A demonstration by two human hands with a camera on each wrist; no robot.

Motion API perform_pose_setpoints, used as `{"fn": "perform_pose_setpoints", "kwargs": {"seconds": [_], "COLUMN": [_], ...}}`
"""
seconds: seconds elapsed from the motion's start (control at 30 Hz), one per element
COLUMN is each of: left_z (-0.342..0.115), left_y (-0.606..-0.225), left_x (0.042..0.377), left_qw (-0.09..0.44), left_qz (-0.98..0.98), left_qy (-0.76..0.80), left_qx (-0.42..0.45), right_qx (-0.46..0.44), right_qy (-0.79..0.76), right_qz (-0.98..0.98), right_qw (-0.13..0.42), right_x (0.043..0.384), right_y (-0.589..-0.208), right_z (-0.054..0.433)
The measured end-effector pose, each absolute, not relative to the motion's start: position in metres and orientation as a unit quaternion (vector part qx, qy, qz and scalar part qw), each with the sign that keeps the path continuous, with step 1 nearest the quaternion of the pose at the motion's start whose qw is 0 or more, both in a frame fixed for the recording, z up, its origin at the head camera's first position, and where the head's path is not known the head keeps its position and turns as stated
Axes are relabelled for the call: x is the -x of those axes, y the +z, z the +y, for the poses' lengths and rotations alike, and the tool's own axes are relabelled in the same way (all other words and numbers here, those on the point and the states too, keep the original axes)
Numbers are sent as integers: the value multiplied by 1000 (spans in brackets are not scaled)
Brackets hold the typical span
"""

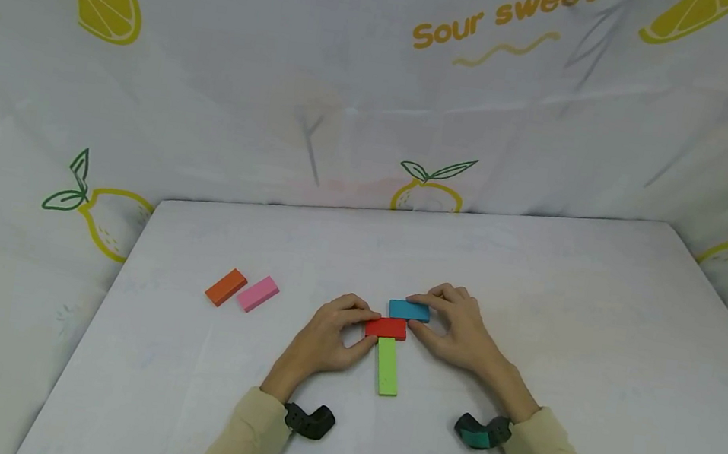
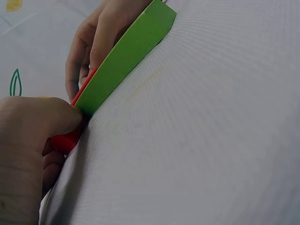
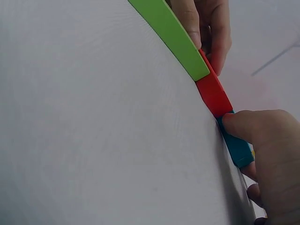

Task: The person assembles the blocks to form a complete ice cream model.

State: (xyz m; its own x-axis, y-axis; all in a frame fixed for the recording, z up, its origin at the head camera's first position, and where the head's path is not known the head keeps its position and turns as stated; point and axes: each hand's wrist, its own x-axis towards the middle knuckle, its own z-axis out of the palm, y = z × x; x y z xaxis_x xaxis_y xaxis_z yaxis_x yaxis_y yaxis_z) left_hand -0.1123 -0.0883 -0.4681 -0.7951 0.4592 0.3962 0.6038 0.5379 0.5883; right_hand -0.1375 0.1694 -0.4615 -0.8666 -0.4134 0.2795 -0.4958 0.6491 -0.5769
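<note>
A red block [image 1: 386,328] lies crosswise at the far end of a light green block [image 1: 387,368], which points toward the person. My left hand [image 1: 334,334] pinches the red block's left end between thumb and fingers. Behind the red block, shifted to the right, lies a blue block [image 1: 409,310]. The thumb and index finger of my right hand [image 1: 458,331] hold it by its right part. In the right wrist view the blue block [image 3: 236,145] sits against the red block [image 3: 214,96]. In the left wrist view the green block [image 2: 126,58] hides much of the red one.
An orange block [image 1: 226,287] and a pink block [image 1: 258,293] lie slanted side by side to the left on the white table [image 1: 130,380]. Behind the table's far edge hangs a white cloth [image 1: 230,87] printed with lemons. Both wrists carry dark straps.
</note>
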Motion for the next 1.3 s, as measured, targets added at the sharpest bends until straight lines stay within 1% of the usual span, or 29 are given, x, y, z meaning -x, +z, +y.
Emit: {"fn": "perform_pose_setpoints", "kwargs": {"seconds": [0.37,0.67,1.07,1.2,1.3], "left_z": [-89,-89,-89,-90,-90], "left_y": [-470,-469,-469,-469,-470], "left_x": [113,113,113,113,113], "left_qw": [97,102,93,90,94], "left_qz": [-872,-871,-872,-873,-873], "left_qy": [-369,-369,-372,-370,-367], "left_qx": [307,307,305,304,307], "right_qx": [-251,-228,-238,-249,-260], "right_qy": [327,390,397,383,368], "right_qz": [-909,-891,-885,-888,-889], "right_qw": [61,50,48,57,78], "right_x": [138,140,142,142,142], "right_y": [-462,-461,-463,-465,-467], "right_z": [170,179,182,178,175]}}
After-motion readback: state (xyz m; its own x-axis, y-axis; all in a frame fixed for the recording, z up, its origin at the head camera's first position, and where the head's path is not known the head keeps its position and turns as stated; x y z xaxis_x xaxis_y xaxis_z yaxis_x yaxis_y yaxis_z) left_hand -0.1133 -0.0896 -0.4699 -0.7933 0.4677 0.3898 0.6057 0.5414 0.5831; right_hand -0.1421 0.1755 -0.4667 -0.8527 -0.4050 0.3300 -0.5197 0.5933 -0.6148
